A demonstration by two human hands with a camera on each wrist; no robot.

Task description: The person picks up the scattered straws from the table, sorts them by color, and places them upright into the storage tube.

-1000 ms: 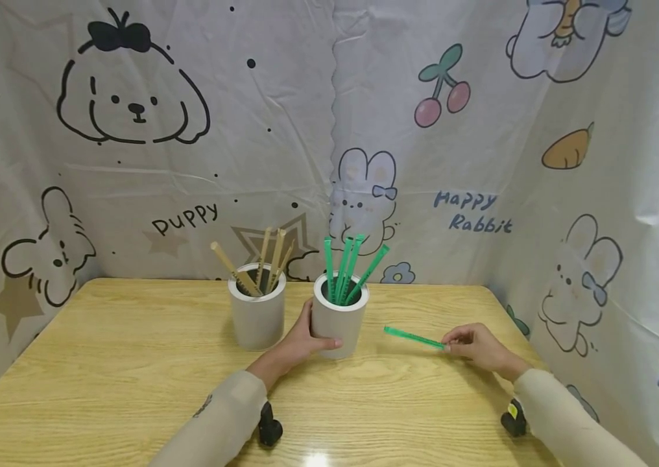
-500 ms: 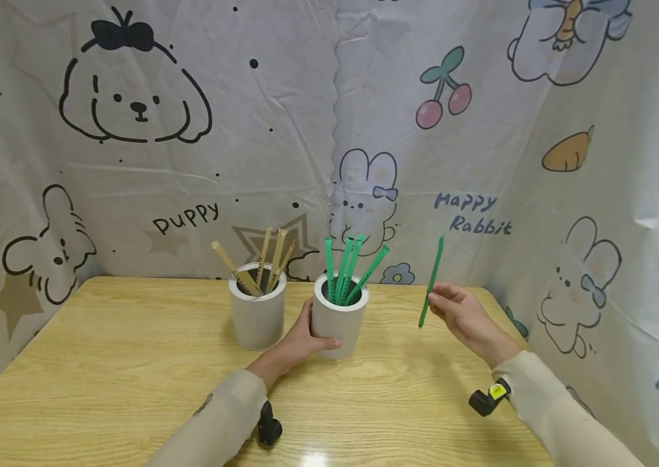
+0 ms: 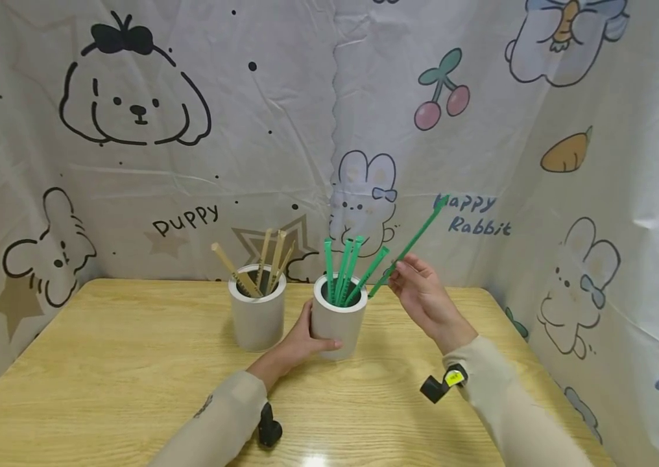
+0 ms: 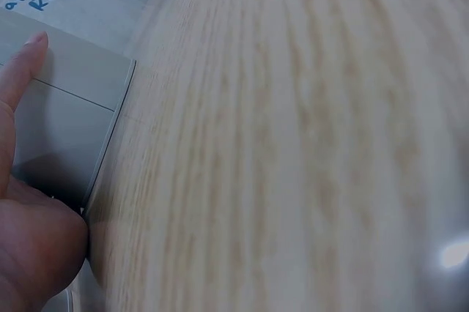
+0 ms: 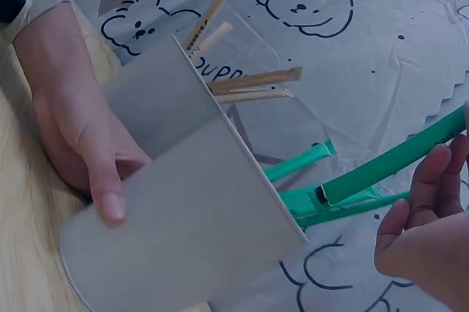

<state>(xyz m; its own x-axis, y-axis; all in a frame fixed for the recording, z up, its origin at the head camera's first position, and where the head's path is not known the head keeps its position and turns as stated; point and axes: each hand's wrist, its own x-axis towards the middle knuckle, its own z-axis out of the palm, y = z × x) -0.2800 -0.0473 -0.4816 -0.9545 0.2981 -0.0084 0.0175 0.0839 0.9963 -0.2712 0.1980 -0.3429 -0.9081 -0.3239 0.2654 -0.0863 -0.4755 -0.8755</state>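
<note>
My left hand [image 3: 299, 338] grips the right-hand white cup [image 3: 338, 331] around its side, the thumb across its front. In that cup stand several slim green stick packets [image 3: 344, 266] with flat crimped ends. My right hand [image 3: 427, 303] pinches another green stick packet [image 3: 414, 241] between thumb and fingers. It slants up to the right, its lower end close beside the cup's right rim. In the right wrist view, the held packet's near end [image 5: 330, 193] overlaps the packets in the cup. The left wrist view shows the left hand [image 4: 37, 250] against the cup wall [image 4: 62, 118].
A second white cup [image 3: 256, 321], holding several tan stick packets [image 3: 277, 253], stands just left of the gripped one. Both are on a wood-grain table [image 3: 131, 363]. A printed cloth [image 3: 283, 130] hangs behind the table and along its sides.
My right hand has lifted the green stick packet from low over the table at right, turned it from nearly flat to slanting, and carried it left to the cup. The left hand stays put.
</note>
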